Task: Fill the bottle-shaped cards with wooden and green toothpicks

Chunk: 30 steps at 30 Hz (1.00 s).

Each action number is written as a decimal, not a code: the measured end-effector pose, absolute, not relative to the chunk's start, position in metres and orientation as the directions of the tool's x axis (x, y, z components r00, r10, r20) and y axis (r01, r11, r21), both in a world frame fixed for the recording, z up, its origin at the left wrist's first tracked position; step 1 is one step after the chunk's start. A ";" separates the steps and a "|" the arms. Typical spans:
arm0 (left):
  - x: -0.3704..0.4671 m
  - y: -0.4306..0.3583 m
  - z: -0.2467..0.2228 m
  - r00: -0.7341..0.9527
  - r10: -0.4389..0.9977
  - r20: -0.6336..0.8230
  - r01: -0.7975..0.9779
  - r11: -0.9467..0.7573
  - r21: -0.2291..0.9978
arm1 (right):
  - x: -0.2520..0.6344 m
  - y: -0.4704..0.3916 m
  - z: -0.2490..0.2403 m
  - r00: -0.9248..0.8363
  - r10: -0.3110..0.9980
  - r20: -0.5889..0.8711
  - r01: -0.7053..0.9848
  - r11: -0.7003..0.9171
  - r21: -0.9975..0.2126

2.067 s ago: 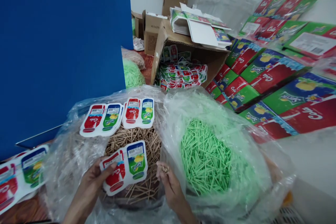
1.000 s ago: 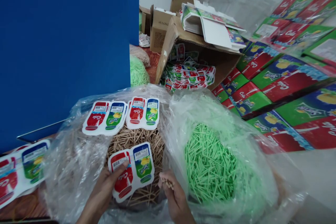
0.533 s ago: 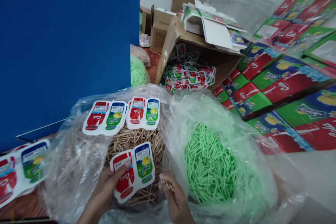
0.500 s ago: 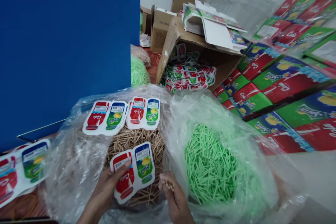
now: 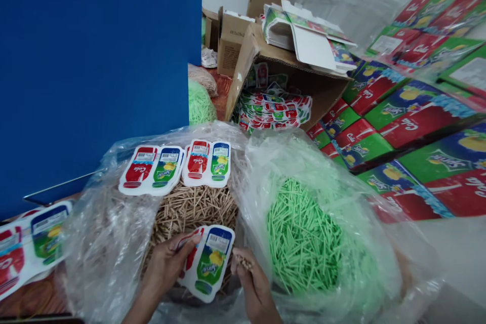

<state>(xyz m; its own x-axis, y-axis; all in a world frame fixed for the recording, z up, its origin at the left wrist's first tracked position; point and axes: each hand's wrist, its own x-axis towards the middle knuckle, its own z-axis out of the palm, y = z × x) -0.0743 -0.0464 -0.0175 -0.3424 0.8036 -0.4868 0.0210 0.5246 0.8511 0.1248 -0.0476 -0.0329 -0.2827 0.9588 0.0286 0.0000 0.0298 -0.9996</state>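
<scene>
My left hand (image 5: 164, 265) is closed on a flat, jar-shaped double packet (image 5: 211, 265) printed Cola and Sprite, thumb on its red half. The packet is tilted, Sprite side toward my right hand. My right hand (image 5: 255, 283) grips a small bunch of brown sticks (image 5: 243, 262), only their ends showing, close to the packet's right edge. Below both hands lies a clear bag (image 5: 110, 228) full of loose brown sticks (image 5: 193, 207). Two piles of similar packets, a left pile (image 5: 151, 170) and a right pile (image 5: 207, 163), rest on the bag's far part.
To the right is a bag of green sticks (image 5: 304, 238). Behind it, a tipped cardboard box (image 5: 326, 96) holds many packets, with flattened cartons (image 5: 315, 50) on top. Printed boxes (image 5: 413, 121) are stacked at right. A blue panel (image 5: 94, 61) stands at left, near more packets (image 5: 30, 243).
My left hand has moved down and to the right with the packet, turning it so its Sprite half comes near the right hand. My right hand has hardly moved, still gripping the sticks.
</scene>
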 end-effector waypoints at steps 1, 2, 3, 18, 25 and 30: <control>-0.072 -0.046 -0.018 -0.334 0.811 -0.481 0.050 0.525 0.850 | 0.125 -0.048 -0.033 -0.272 0.962 0.004 0.016 0.009 -1.000; -0.070 -0.046 -0.020 -0.331 0.816 -0.474 0.068 0.522 0.851 | 0.126 -0.048 -0.032 -0.261 0.965 -0.017 0.032 -0.009 -0.999; -0.068 -0.047 -0.021 -0.332 0.820 -0.467 0.078 0.517 0.852 | 0.126 -0.048 -0.032 -0.252 0.967 -0.032 0.045 -0.021 -0.999; -0.059 -0.048 -0.027 -0.130 0.920 -0.369 0.185 0.388 0.903 | 0.124 -0.031 -0.029 -0.201 0.979 -0.028 -0.119 -0.052 -0.991; -0.055 -0.043 -0.027 -0.075 0.984 -0.164 0.369 0.180 0.912 | 0.105 -0.012 -0.002 -0.226 0.966 -0.126 -0.307 -0.193 -0.932; -0.053 -0.042 -0.031 0.035 0.999 -0.010 0.430 -0.006 0.903 | 0.094 -0.001 0.003 -0.334 0.934 -0.124 -0.146 -0.182 -0.972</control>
